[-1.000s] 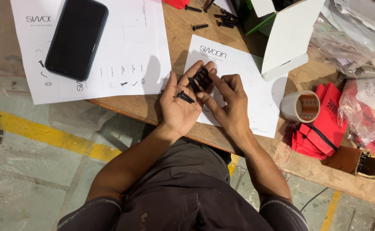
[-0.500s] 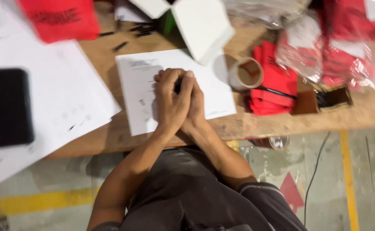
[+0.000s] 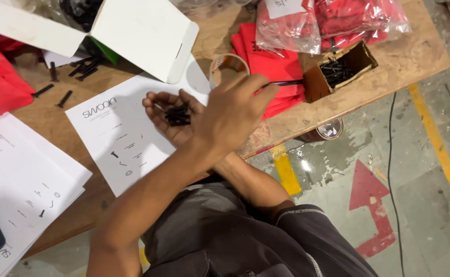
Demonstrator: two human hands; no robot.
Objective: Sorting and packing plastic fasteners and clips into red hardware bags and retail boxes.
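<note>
My arms are crossed over the wooden table [image 3: 389, 61]. My right hand [image 3: 169, 117] lies palm up over a white instruction sheet [image 3: 117, 143] and cups several black screws [image 3: 177, 115]. My left hand [image 3: 235, 105] reaches over it to the right and pinches one black screw [image 3: 286, 82] between its fingertips. That screw points at a small brown cardboard box [image 3: 361, 56] that holds more black screws. A tape roll [image 3: 225, 65] sits just behind my left hand.
An open white carton [image 3: 137, 31] stands at the back left, with loose black screws [image 3: 65, 97] beside it. Red folded fabric [image 3: 271, 64] and bagged red items [image 3: 338, 18] lie at the back. More paper sheets [image 3: 24, 184] lie left. Below right is floor with a red arrow [image 3: 374, 200].
The view swung right. The screws passed from my left palm to my right one. My hands closed together, then my left hand crossed over with one screw towards the brown box.
</note>
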